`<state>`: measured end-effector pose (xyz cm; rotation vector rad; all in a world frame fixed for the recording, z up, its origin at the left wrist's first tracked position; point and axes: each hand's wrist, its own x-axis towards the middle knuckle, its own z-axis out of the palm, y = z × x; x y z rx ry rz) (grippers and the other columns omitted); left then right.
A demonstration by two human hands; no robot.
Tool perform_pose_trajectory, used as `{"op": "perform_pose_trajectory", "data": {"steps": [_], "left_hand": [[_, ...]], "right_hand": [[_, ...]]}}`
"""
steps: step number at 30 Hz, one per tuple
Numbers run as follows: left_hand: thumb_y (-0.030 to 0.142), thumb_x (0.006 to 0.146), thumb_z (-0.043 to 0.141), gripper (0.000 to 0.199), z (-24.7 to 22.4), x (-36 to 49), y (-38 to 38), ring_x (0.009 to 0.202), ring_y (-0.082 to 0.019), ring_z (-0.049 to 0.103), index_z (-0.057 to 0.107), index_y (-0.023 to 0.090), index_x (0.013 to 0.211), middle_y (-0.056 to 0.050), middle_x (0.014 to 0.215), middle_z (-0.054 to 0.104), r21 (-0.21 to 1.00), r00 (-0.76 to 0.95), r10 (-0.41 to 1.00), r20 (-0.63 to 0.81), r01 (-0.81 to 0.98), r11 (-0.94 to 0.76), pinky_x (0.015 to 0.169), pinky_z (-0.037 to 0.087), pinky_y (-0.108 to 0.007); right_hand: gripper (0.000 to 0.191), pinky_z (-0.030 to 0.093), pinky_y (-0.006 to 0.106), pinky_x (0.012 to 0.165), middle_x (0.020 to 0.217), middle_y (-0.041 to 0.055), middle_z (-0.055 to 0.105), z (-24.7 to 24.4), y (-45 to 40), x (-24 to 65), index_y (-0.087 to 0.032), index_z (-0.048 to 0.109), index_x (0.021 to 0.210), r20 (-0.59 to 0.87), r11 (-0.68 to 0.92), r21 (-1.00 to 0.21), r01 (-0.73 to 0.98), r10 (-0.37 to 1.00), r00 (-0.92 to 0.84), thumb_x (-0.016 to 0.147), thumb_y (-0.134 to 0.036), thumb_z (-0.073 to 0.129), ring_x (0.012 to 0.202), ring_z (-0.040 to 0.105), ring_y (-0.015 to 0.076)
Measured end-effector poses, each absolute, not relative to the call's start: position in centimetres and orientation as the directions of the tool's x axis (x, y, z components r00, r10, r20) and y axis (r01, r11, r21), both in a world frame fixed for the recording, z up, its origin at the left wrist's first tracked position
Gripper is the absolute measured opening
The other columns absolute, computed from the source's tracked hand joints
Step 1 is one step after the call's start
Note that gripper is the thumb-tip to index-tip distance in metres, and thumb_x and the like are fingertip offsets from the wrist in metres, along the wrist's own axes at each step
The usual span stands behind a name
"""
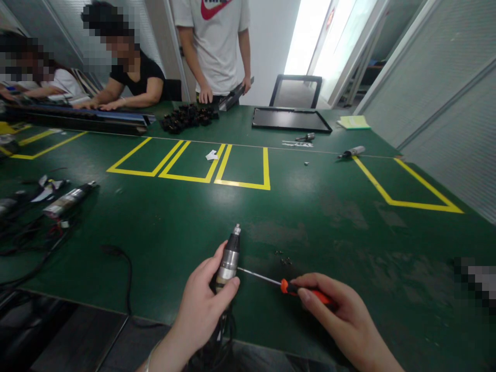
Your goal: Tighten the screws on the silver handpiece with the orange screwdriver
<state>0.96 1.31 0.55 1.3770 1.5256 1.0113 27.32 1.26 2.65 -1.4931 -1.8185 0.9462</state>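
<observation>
My left hand [207, 297] is wrapped round a silver and black electric screwdriver [229, 261], which points away from me with its tip up. My right hand [341, 312] grips the red and black handle of a hand screwdriver [289, 287]. Its thin shaft points left, and the tip meets or nearly meets the side of the metal body; exact contact is hard to tell. Several small screws [285, 261] lie on the green table [174, 217] just beyond the shaft.
Other electric screwdrivers [70, 200] and cables lie at the left; another tool [352, 152] rests at the right. Across the table are a black frame [290, 120], a pile of black parts [188, 118] and a standing person [217, 46]. More people sit at the far left.
</observation>
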Motion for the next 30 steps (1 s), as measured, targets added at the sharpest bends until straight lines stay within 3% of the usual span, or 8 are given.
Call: {"op": "perform_pose_trajectory", "data": {"steps": [2, 5, 8, 14, 19, 21, 25, 30], "left_hand": [[0.036, 0.085, 0.066, 0.062, 0.54, 0.94, 1.29, 0.103, -0.028, 0.064, 0.059, 0.018, 0.144, -0.009, 0.114, 0.072, 0.939, -0.060, 0.996, -0.058, 0.336, 0.075, 0.088, 0.046, -0.036], [0.036, 0.085, 0.066, 0.062, 0.53, 0.91, 1.23, 0.099, -0.027, 0.064, 0.059, 0.018, 0.144, -0.008, 0.111, 0.072, 0.935, -0.062, 0.996, -0.060, 0.345, 0.078, 0.087, 0.046, -0.036], [0.036, 0.085, 0.066, 0.062, 0.51, 0.89, 1.22, 0.098, -0.027, 0.065, 0.059, 0.018, 0.144, -0.008, 0.110, 0.073, 0.936, -0.061, 0.996, -0.059, 0.343, 0.076, 0.087, 0.046, -0.037], [0.036, 0.084, 0.067, 0.062, 0.49, 0.93, 1.33, 0.102, -0.028, 0.065, 0.060, 0.018, 0.143, -0.009, 0.115, 0.073, 0.941, -0.075, 0.996, -0.054, 0.330, 0.076, 0.090, 0.047, -0.038], [0.037, 0.085, 0.066, 0.063, 0.58, 0.95, 1.28, 0.103, -0.028, 0.065, 0.059, 0.017, 0.144, -0.010, 0.115, 0.073, 0.936, -0.067, 0.996, -0.054, 0.344, 0.074, 0.089, 0.047, -0.037], [0.037, 0.085, 0.065, 0.063, 0.62, 0.96, 1.32, 0.100, -0.028, 0.066, 0.058, 0.017, 0.144, -0.009, 0.112, 0.073, 0.933, -0.063, 0.996, -0.056, 0.352, 0.075, 0.087, 0.048, -0.037], [0.037, 0.084, 0.067, 0.063, 0.62, 0.99, 1.40, 0.098, -0.028, 0.066, 0.060, 0.017, 0.143, -0.009, 0.110, 0.073, 0.934, -0.072, 0.996, -0.052, 0.351, 0.074, 0.085, 0.049, -0.036], [0.036, 0.083, 0.068, 0.061, 0.48, 0.94, 1.30, 0.098, -0.028, 0.067, 0.062, 0.019, 0.141, -0.008, 0.108, 0.074, 0.934, -0.082, 0.996, -0.034, 0.351, 0.061, 0.083, 0.050, -0.036]], "right_hand": [[0.019, 0.057, 0.026, 0.067, 0.087, 0.0054, 0.079, 2.71, 1.34, 27.26, -0.023, 0.078, 0.094, 0.061, 0.152, -0.816, 0.557, 0.982, -0.179, 0.090, -0.038, 0.067, 0.076, 0.074, 0.0197], [0.009, 0.058, 0.026, 0.071, 0.087, 0.0035, 0.076, 2.84, 1.49, 27.13, -0.025, 0.077, 0.091, 0.159, 0.240, -0.815, 0.527, 0.968, -0.194, 0.086, -0.030, 0.071, 0.078, 0.074, 0.0189], [0.010, 0.058, 0.026, 0.073, 0.090, 0.0028, 0.074, 2.83, 1.63, 27.05, -0.026, 0.076, 0.092, 0.223, 0.311, -0.798, 0.516, 0.948, -0.227, 0.083, -0.023, 0.072, 0.081, 0.073, 0.0181], [0.026, 0.060, 0.031, 0.078, 0.102, 0.0059, 0.079, 2.53, 1.57, 27.09, -0.026, 0.075, 0.111, 0.118, 0.215, -0.760, 0.613, 0.974, -0.196, 0.086, -0.033, 0.070, 0.089, 0.076, 0.0219], [0.030, 0.060, 0.026, 0.064, 0.081, 0.0036, 0.080, 2.69, 1.44, 27.01, -0.023, 0.077, 0.108, 0.021, 0.175, -0.796, 0.580, 0.965, -0.262, 0.098, -0.039, 0.053, 0.071, 0.076, 0.0178], [0.029, 0.060, 0.024, 0.061, 0.080, 0.0030, 0.080, 2.67, 1.42, 27.01, -0.024, 0.077, 0.107, 0.031, 0.182, -0.796, 0.577, 0.965, -0.262, 0.098, -0.036, 0.052, 0.067, 0.076, 0.0166], [0.020, 0.063, 0.026, 0.073, 0.096, 0.0048, 0.083, 2.49, 1.36, 27.12, -0.025, 0.079, 0.103, 0.138, 0.237, -0.759, 0.606, 0.969, -0.207, 0.091, -0.033, 0.064, 0.083, 0.079, 0.0198], [0.018, 0.063, 0.024, 0.074, 0.096, 0.0040, 0.084, 2.42, 1.24, 27.19, -0.026, 0.078, 0.102, 0.183, 0.263, -0.760, 0.594, 0.964, -0.192, 0.088, -0.029, 0.068, 0.084, 0.080, 0.0188]]}}
